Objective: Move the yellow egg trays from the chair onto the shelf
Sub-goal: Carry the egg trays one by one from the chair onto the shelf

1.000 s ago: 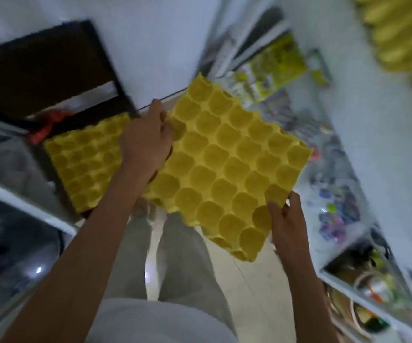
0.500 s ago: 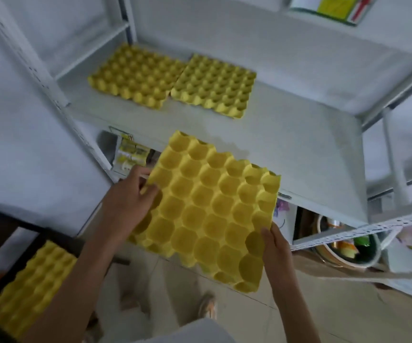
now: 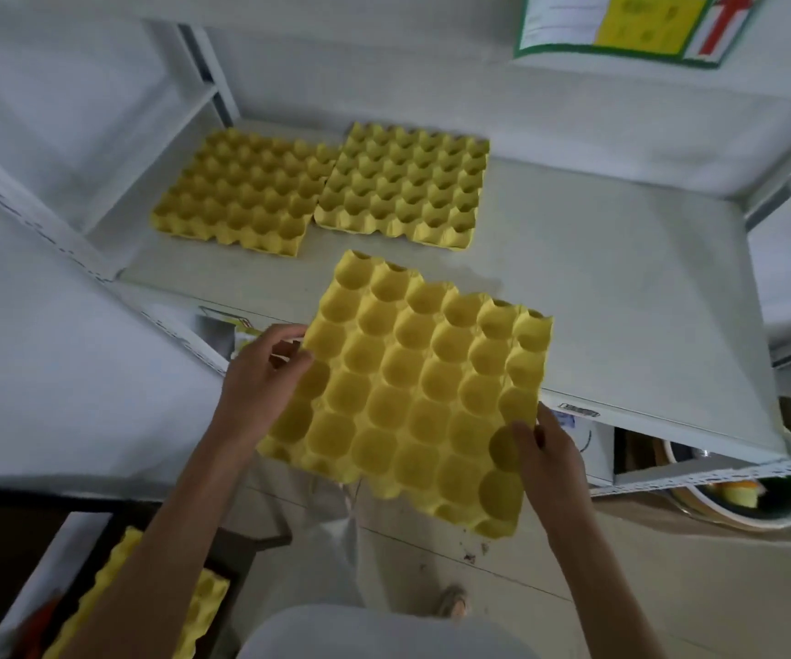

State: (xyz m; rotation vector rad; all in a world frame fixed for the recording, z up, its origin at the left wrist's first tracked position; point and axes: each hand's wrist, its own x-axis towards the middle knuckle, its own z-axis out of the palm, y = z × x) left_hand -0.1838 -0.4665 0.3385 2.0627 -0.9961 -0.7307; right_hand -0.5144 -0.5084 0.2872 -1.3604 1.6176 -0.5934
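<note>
walls: white point(image 3: 75, 373), plain, evenly lit | floor: pale tiles point(image 3: 717, 587), crumbs near a grout line | poster point(image 3: 631, 26): green-bordered, yellow panel, red arrow, top right | lower tier: dark-rimmed bowl point(image 3: 741, 508) under perforated white rail point(image 3: 717, 475) | light: soft, diffuse, faint shadows

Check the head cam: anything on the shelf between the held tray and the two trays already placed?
Nothing. In the head view, only bare white shelf separates the held tray, gripped by left hand and right hand, from the left tray and right tray.
</note>
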